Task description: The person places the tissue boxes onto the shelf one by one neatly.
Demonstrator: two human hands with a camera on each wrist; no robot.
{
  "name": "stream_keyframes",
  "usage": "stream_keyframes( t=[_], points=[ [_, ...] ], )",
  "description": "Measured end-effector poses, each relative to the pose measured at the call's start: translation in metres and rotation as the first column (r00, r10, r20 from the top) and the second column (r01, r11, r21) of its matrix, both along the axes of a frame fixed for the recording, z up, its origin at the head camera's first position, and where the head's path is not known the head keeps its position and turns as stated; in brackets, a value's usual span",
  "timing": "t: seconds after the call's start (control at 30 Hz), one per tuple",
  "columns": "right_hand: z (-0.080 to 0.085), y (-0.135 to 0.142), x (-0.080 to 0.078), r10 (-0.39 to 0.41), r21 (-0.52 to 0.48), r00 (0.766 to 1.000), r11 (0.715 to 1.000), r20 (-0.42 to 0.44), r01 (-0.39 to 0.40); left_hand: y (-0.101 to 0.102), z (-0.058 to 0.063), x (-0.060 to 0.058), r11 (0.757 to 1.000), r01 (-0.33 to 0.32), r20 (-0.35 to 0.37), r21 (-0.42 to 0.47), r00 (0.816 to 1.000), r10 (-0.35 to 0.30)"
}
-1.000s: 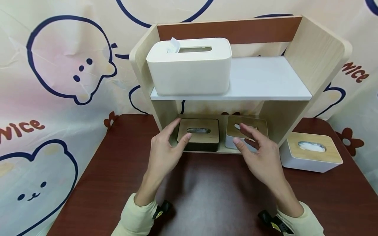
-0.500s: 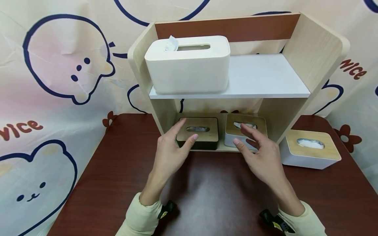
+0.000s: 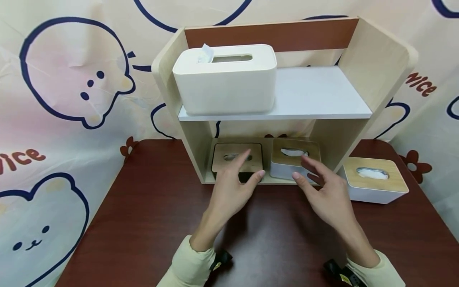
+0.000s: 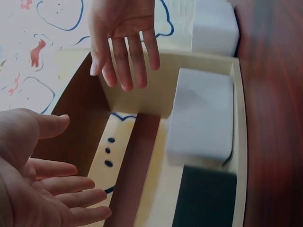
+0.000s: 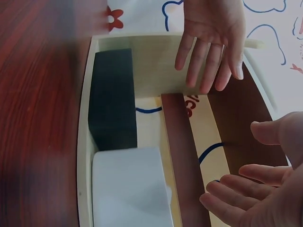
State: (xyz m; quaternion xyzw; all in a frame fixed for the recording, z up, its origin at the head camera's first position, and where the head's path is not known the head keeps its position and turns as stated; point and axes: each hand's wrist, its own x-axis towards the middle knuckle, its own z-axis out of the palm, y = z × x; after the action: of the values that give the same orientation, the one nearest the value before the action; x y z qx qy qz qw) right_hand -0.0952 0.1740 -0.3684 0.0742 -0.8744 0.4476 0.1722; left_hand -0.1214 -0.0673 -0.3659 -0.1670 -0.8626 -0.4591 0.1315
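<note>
In the head view my left hand (image 3: 231,189) is held in front of the shelf's lower level with fingers extended and nothing in them. It overlaps a black tissue box with a wooden lid (image 3: 219,157). My right hand (image 3: 330,195), likewise holding nothing, has its fingertips in front of a white tissue box with a wooden lid (image 3: 281,159), which stands right of the black one. The left wrist view shows both palms facing each other, with the sides of the white tissue box (image 4: 203,113) and black tissue box (image 4: 206,198) below.
A two-level wooden shelf (image 3: 322,91) stands at the back of the dark red-brown table (image 3: 150,223). A large cream tissue box (image 3: 226,91) occupies its upper left. Another white tissue box with a wooden lid (image 3: 383,183) is on the table, right of the shelf. A patterned curtain (image 3: 71,159) hangs behind.
My left hand has moved right, from the black tissue box's left side to across its front, nearer my right hand. The right hand has shifted slightly right. The head view has swung slightly.
</note>
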Motion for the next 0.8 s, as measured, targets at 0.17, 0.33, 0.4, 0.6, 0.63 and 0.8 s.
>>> stream_keyframes(
  t=[0.17, 0.33, 0.4, 0.6, 0.63, 0.8],
  points=[
    [-0.005, 0.011, 0.005, -0.020, 0.024, 0.999, 1.000, 0.029, 0.019, 0.019, -0.003, 0.000, 0.999, 0.047, 0.016, 0.011, 0.999, -0.047],
    [-0.012, 0.030, 0.011, -0.043, 0.049, 0.997, 0.998, 0.057, 0.040, 0.043, -0.006, 0.000, 0.996, 0.084, 0.024, 0.008, 0.996, -0.085],
    [-0.015, 0.037, 0.014, -0.069, 0.079, 0.995, 0.995, 0.069, 0.063, 0.051, -0.008, 0.001, 0.995, 0.097, 0.037, 0.009, 0.995, -0.097],
    [-0.024, 0.060, 0.023, -0.154, 0.129, 0.984, 0.981, 0.087, 0.142, 0.075, -0.012, 0.006, 0.992, 0.124, 0.106, 0.024, 0.986, -0.125],
    [-0.026, 0.064, 0.024, -0.164, 0.129, 0.983, 0.980, 0.087, 0.153, 0.078, -0.013, 0.006, 0.992, 0.125, 0.115, 0.025, 0.985, -0.127],
    [-0.035, 0.083, 0.029, -0.224, 0.143, 0.972, 0.967, 0.071, 0.213, 0.092, -0.019, 0.008, 0.992, 0.129, 0.146, 0.016, 0.981, -0.130]
  ],
)
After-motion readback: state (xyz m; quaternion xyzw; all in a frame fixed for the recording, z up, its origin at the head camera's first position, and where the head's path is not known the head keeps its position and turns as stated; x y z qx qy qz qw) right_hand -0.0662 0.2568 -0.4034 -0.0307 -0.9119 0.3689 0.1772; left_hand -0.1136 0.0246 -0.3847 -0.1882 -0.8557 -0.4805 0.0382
